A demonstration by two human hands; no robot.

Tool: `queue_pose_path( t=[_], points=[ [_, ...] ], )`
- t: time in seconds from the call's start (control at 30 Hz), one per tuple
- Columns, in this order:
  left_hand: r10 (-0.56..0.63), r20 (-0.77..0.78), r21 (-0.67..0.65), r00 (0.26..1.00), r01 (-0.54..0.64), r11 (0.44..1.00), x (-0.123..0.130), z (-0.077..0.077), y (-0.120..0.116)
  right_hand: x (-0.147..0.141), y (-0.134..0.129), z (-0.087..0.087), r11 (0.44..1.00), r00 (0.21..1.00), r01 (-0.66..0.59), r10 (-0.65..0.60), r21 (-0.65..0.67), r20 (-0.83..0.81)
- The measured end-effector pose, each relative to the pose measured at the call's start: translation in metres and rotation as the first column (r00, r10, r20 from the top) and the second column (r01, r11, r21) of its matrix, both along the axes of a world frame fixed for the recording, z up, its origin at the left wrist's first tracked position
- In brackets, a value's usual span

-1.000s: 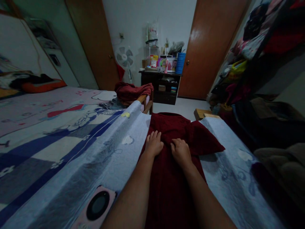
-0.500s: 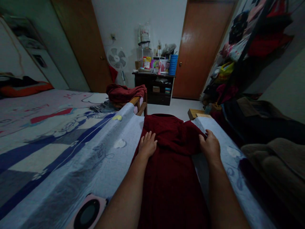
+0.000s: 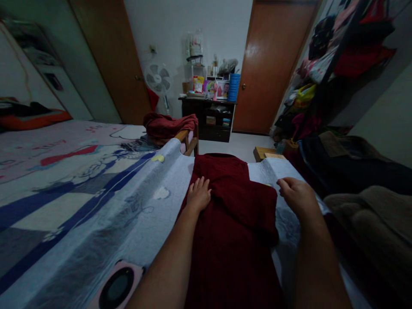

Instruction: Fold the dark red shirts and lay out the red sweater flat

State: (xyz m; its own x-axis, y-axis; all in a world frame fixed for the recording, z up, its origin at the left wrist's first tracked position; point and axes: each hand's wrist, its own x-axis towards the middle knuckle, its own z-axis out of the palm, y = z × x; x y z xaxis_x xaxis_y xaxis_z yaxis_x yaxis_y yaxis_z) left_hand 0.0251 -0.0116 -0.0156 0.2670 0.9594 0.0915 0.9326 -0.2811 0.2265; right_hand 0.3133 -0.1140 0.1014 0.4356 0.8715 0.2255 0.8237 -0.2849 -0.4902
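Note:
A dark red garment with a short sleeve lies spread lengthwise over a light blue cloth with pale cloud shapes. Resting on the garment's upper left part is my left hand, palm down with fingers extended. The sleeve lies across the garment's right side, slanting toward me. Just right of the sleeve's edge, my right hand is raised with its fingers curled in. A small gap separates it from the fabric, and nothing shows in it.
On the left, a pink device with a round dark face lies near my forearm. A patterned bedspread extends beyond. Folded clothes are piled at right. A reddish cloth hangs over a wooden frame ahead.
My right hand has let go of the sleeve and moved right. The sleeve has dropped toward me, baring blue cloth by the garment's shoulder. My left hand has stayed in place.

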Motion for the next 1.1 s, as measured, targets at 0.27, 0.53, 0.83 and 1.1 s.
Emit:
queue_pose_path(
  t=[0.27,0.53,0.83,1.1],
  points=[
    [0.009,0.039,-0.002,0.999,-0.009,1.0,-0.001,0.003,0.0,0.009,0.022,-0.054,0.983,0.98,-0.129,0.106,-0.132,-0.171],
    [0.004,0.042,0.051,0.999,-0.006,0.999,-0.002,-0.003,0.004,-0.005,-0.004,-0.015,0.882,0.558,-0.411,0.444,0.231,-0.701],
    [0.008,0.02,0.047,1.0,-0.009,0.999,-0.001,-0.002,0.004,0.006,-0.002,-0.011,0.993,0.959,-0.116,0.116,0.015,-0.257],
    [0.011,0.008,0.044,1.0,-0.011,0.999,0.0,-0.001,0.004,0.021,-0.011,0.003,0.992,0.995,0.1,-0.097,-0.08,0.036]
  ],
)
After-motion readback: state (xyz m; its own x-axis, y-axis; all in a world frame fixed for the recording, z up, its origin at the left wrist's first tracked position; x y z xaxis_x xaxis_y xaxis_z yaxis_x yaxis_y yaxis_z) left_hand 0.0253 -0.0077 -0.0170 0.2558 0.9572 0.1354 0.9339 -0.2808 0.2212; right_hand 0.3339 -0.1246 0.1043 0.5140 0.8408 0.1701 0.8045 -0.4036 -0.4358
